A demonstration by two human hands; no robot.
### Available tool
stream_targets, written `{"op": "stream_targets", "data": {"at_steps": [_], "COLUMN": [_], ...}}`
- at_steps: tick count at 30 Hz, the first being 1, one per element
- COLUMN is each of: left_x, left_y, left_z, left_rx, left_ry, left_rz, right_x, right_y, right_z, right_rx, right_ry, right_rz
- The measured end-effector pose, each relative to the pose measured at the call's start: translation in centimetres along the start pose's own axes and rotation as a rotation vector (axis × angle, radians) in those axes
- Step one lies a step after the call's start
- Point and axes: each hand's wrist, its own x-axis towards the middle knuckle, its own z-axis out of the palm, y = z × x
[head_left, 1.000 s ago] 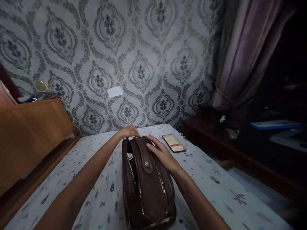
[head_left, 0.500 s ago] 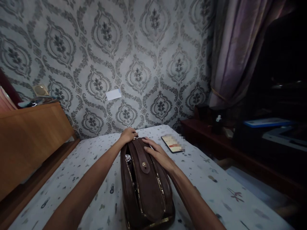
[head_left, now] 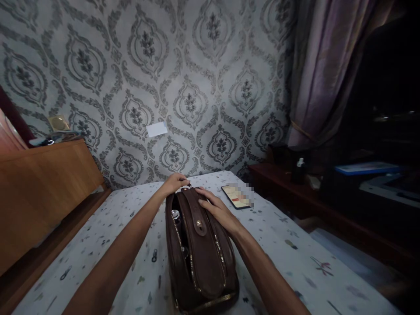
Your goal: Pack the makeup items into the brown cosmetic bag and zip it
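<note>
A brown leather bag (head_left: 208, 262) with gold zippers lies lengthwise in front of me on the patterned bed sheet. Its left zipper is undone, and shiny round items (head_left: 176, 215) show inside the gap. At the far end my left hand (head_left: 172, 183) is closed, its fingers pinching a small dark tab (head_left: 184, 180) near a metal ring; whether this is a zipper pull or a strap end is hard to tell. My right hand (head_left: 219, 211) rests flat on the bag's right side, fingers stretched out toward the far end.
To the right of the bag lies a phone (head_left: 236, 197) with a lit screen, partly pixelated. A wooden headboard-like panel (head_left: 49, 188) borders the bed on the left. A dark red shelf (head_left: 272, 177) with a small bottle (head_left: 300, 164) runs along the right; patterned wallpaper (head_left: 190, 78) stands behind.
My left hand has lifted slightly and shifted a little left at the bag's far end, and the small dark tab shows more. The left opening looks slightly wider. My right hand stays put.
</note>
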Motion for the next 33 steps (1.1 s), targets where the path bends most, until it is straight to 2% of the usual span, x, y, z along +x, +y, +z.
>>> {"op": "stream_targets", "data": {"at_steps": [6, 9, 13, 18, 23, 33], "left_x": [-1.7, -2.6, -2.7, -2.4, -2.6, -3.6], "left_y": [-2.7, -4.0, -4.7, -5.0, -5.3, -4.3], "left_z": [-2.0, -2.0, -1.3, -0.6, 0.0, 0.7], "left_rx": [-0.143, -0.187, -0.220, -0.192, -0.152, -0.118], "left_ry": [-0.050, -0.050, 0.000, 0.114, 0.255, 0.438], "left_rz": [-0.181, -0.261, -0.284, -0.240, -0.124, 0.021], "right_x": [0.0, -0.3, -0.5, -0.5, -0.6, -0.8], "right_y": [-1.6, -3.4, -4.8, -4.8, -4.8, -4.7], "right_z": [-0.1, 0.2, 0.9, 1.2, 1.2, 1.2], "right_rx": [-0.106, -0.197, -0.284, -0.332, -0.379, -0.408], "right_ry": [0.002, -0.009, -0.135, -0.158, -0.165, -0.160], "right_rz": [-0.037, -0.090, -0.145, -0.139, -0.134, -0.112]}}
